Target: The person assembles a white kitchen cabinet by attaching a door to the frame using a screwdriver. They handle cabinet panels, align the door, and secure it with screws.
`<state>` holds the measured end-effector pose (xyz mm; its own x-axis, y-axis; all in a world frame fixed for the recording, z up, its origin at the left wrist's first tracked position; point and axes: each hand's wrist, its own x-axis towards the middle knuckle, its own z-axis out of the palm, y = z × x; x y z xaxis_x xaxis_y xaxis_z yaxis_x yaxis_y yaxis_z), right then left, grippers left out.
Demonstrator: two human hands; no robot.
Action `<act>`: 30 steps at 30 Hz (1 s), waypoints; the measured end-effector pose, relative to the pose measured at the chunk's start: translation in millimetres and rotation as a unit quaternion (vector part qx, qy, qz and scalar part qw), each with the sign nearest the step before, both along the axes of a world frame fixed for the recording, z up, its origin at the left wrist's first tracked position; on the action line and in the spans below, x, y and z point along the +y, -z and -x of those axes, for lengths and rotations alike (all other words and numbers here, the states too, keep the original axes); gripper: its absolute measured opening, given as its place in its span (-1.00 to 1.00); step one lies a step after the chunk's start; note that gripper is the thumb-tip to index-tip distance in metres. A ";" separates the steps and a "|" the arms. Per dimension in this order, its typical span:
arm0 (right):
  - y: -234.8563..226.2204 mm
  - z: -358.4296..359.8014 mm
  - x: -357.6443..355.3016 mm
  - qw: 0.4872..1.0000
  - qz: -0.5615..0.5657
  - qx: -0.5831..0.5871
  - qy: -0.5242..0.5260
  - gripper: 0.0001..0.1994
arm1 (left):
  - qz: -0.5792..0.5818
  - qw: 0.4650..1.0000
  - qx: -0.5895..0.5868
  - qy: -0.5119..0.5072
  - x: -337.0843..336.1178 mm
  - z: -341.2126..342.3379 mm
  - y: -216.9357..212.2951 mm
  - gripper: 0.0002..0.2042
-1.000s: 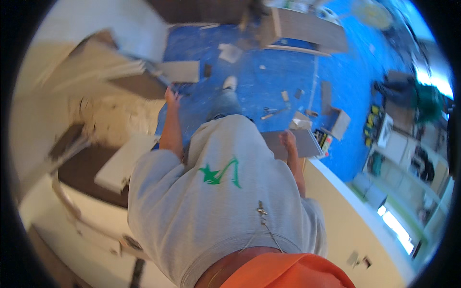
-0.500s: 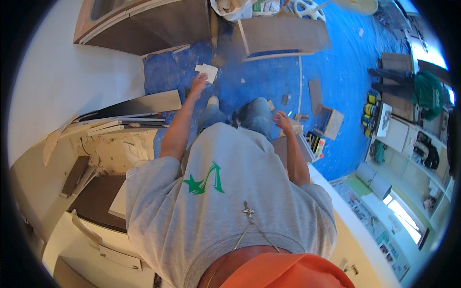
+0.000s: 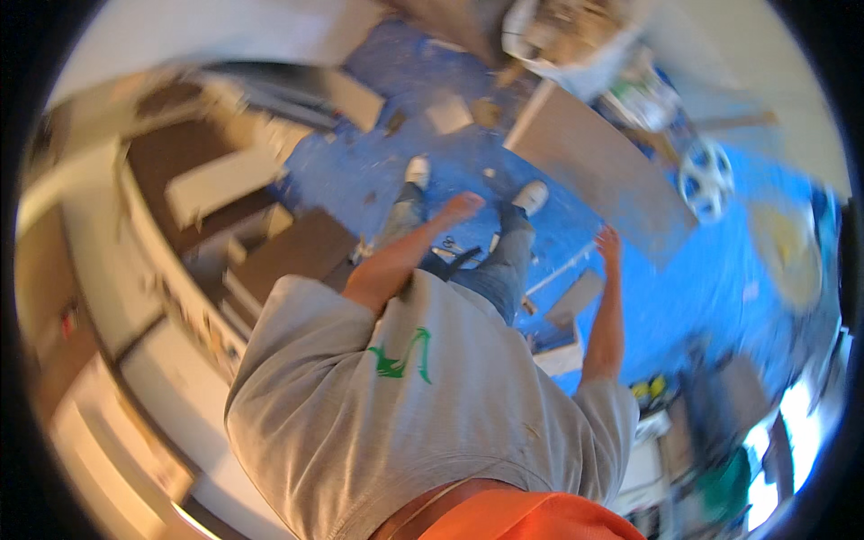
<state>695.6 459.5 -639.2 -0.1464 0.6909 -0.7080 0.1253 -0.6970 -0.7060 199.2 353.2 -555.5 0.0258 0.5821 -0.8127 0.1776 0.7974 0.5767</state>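
Note:
I look down over my grey T-shirt [image 3: 423,405], jeans and white shoes [image 3: 533,194] onto a blue floor [image 3: 702,279]. My left hand [image 3: 463,205] is stretched forward above my knees; nothing shows in it, and blur hides its fingers. My right hand [image 3: 608,241] is raised with fingers apart, holding nothing, just below the near edge of a large grey board [image 3: 589,166] that lies on the floor. A small pale tile piece [image 3: 447,114] lies on the floor beyond my feet.
White cabinet carcasses with brown panels [image 3: 216,180] stand to the left. Board offcuts [image 3: 576,297] and a small box [image 3: 558,355] lie by my right leg. A bag of rubble [image 3: 562,31] and a white reel [image 3: 706,175] sit further back.
The view has swung round, so the cabinets now lie to the left and the grey board ahead. My left hand, earlier reaching at a small white piece, has drawn back over my knees.

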 end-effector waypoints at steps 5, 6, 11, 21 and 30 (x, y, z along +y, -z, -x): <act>15.4 -37.9 168.5 0.936 -0.125 -0.271 -0.188 -0.45 | -0.047 0.998 -0.016 -0.046 13.6 -90.5 -13.0 -0.63; 15.5 -45.0 199.3 0.847 -0.182 -0.408 -0.288 -0.39 | -0.091 0.994 -0.010 -0.058 21.6 -110.0 -10.9 -0.63; 56.3 -25.1 304.3 0.700 -0.411 -0.477 -0.338 -0.28 | 0.012 0.979 -0.037 -0.201 75.6 -149.4 53.9 -0.33; 81.3 42.5 330.3 0.797 -0.139 -0.285 -0.514 -0.19 | 0.087 0.820 -0.167 -0.540 140.1 -202.9 132.5 -0.01; 5.1 75.2 213.0 0.792 -0.208 -0.304 -0.486 -0.21 | 0.032 0.773 -0.025 -0.633 52.0 -224.0 119.0 -0.36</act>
<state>620.3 672.5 -644.3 -0.4709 0.6532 -0.5930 0.8661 0.2144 -0.4516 423.3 405.3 -674.5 -0.4996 0.1254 -0.8571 -0.7894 0.3416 0.5101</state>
